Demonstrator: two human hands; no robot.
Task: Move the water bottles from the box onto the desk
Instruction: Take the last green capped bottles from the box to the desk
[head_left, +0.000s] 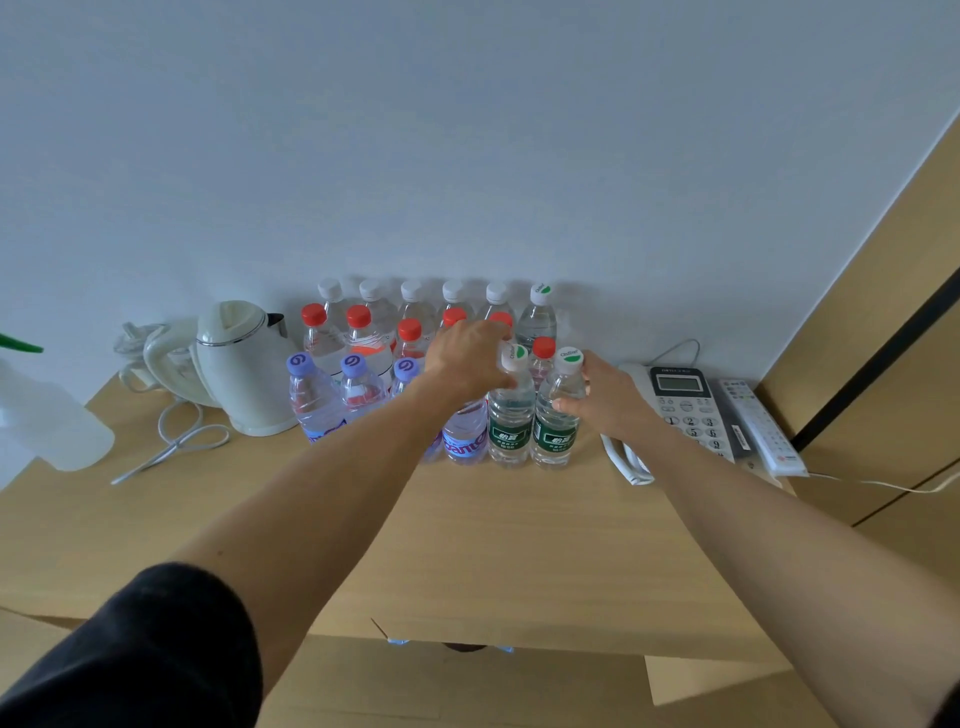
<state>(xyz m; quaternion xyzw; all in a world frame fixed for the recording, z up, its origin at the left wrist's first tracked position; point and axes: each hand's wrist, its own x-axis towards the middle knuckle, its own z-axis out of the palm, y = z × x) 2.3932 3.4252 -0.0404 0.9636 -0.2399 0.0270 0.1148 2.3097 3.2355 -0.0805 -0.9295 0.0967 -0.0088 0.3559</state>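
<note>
Several water bottles stand in rows on the wooden desk (493, 545) against the wall: white-capped at the back, red-capped (358, 338) in the middle, purple-capped (311, 395) at the front left. Two green-labelled bottles stand at the front right. My left hand (467, 358) grips the neck of the left green-labelled bottle (510, 415). My right hand (608, 400) holds the body of the right green-labelled bottle (558, 421). Both bottles stand upright on the desk. The cardboard box (519, 691) lies below the desk's front edge, its inside mostly hidden.
A cream electric kettle (244, 364) with its cord stands left of the bottles. A white desk phone (685, 410) and a remote control (763, 431) lie at the right. A translucent plastic container (47, 415) sits at the far left. A wooden cabinet (883, 312) rises at the right.
</note>
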